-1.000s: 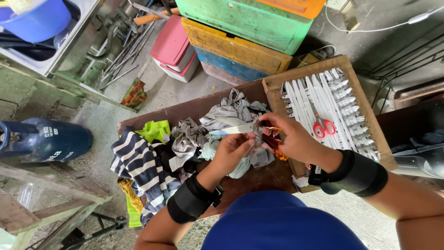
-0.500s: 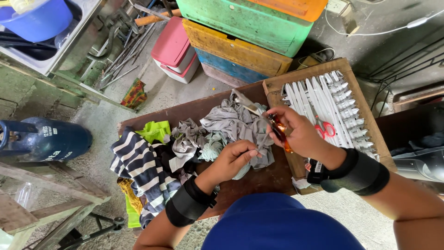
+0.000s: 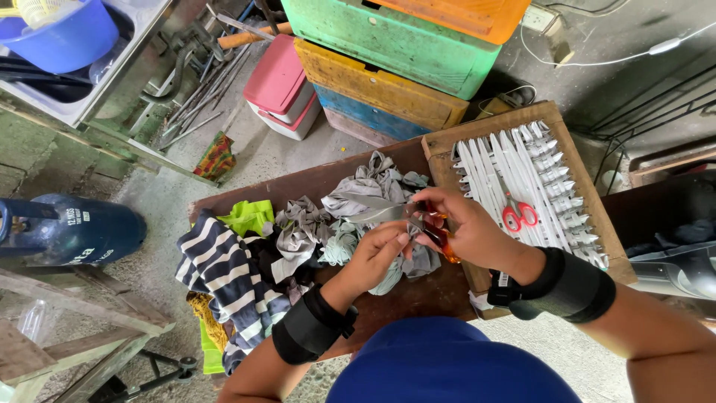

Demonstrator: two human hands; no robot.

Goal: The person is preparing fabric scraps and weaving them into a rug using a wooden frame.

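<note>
My right hand (image 3: 473, 233) grips big scissors (image 3: 388, 211) by their orange handles, and the metal blades point left over a pile of grey cloth scraps (image 3: 350, 198). My left hand (image 3: 380, 254) pinches a grey cloth piece (image 3: 409, 257) right beside the blades' pivot, fingertips touching my right hand. Both wrists wear black bands. The pile lies on a brown table (image 3: 298, 179). What sits between the blades is hidden by my fingers.
A striped cloth (image 3: 224, 276) and a neon green cloth (image 3: 250, 216) lie left of the pile. At the right, a wooden frame (image 3: 440, 142) holds white strips and red-handled scissors (image 3: 518, 216). Coloured crates (image 3: 388, 52), a pink box (image 3: 280, 82) and a blue gas cylinder (image 3: 74, 227) stand around.
My left hand has lifted from the cloth pile up to the scissors. My right hand has swung the scissors so the blades now point left over the pile.
</note>
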